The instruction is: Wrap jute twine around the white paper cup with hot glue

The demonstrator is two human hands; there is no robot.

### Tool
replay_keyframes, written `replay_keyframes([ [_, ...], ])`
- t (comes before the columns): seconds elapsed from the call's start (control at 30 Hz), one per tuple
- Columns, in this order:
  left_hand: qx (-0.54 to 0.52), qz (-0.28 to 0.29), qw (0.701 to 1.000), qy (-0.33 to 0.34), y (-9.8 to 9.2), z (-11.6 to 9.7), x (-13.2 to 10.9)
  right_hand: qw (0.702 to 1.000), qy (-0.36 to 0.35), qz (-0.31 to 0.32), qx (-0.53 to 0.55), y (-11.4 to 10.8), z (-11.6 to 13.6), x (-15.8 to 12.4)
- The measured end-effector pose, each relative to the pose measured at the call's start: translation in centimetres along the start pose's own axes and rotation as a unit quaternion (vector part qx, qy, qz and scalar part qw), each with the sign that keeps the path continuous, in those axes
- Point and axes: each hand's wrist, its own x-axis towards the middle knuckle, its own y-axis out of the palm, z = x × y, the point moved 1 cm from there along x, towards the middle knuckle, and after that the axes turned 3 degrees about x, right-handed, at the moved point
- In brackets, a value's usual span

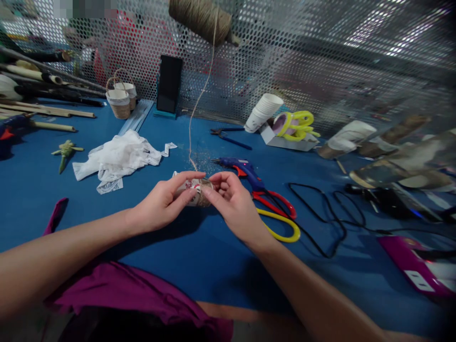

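Observation:
A small printed paper cup (192, 199) lies sideways between my hands, one end of it wound with brown twine (205, 199). My left hand (167, 202) closes around the printed part, thumb in front and fingers over the top. Against the wound end presses the thumb of my right hand (235, 202), its other fingers curled behind and partly hidden. A strand of twine (192, 118) runs down from a large spool (201, 21) hanging above to the cup.
Right of my hands lie a blue glue gun (245, 168), yellow- and red-handled scissors (281, 228), and a black cable (335, 237). Pliers (231, 137), stacked paper cups (263, 111) and a phone (170, 83) stand behind. White lace (121, 154) and two small baskets (119, 104) sit left.

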Motion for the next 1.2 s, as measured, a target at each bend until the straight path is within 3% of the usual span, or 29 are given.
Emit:
replay_keyframes([
  [0.33, 0.016, -0.023, 0.999, -0.036, -0.1, 0.3, 0.1, 0.999, -0.026, -0.016, -0.013, 0.0, 0.1, -0.3],
  [0.47, 0.005, -0.044, 0.998, -0.039, 0.0, 0.4, 0.0, 0.992, -0.073, -0.031, -0.098, -1.2, 0.1, 0.6],
  [0.53, 0.022, -0.047, 0.998, -0.028, -0.1, 0.3, -0.1, 0.972, -0.091, -0.099, -0.193, -3.0, 0.0, 1.7],
  [0.6, 0.052, -0.047, 0.997, -0.003, -0.2, 0.2, -0.1, 0.937, -0.056, -0.193, -0.287, -5.4, -0.2, 3.0],
  [0.67, 0.079, -0.043, 0.995, 0.031, -0.3, 0.0, -0.1, 0.895, 0.033, -0.218, -0.387, -7.6, -0.6, 4.1],
  [0.7, 0.089, -0.039, 0.994, 0.047, -0.4, -0.1, -0.2, 0.892, 0.057, -0.206, -0.399, -8.5, -0.8, 4.6],
  [0.87, 0.121, -0.026, 0.988, 0.088, -0.5, 0.0, -0.1, 0.899, 0.127, -0.118, -0.402, -9.9, -2.0, 5.7],
  [1.03, 0.139, -0.013, 0.987, 0.082, -0.4, 0.3, 0.2, 0.909, 0.158, -0.116, -0.369, -10.0, -2.6, 5.9],
  [1.2, 0.160, 0.003, 0.984, 0.078, -0.4, 0.5, 0.2, 0.946, 0.135, -0.108, -0.274, -10.2, -1.5, 4.5],
])
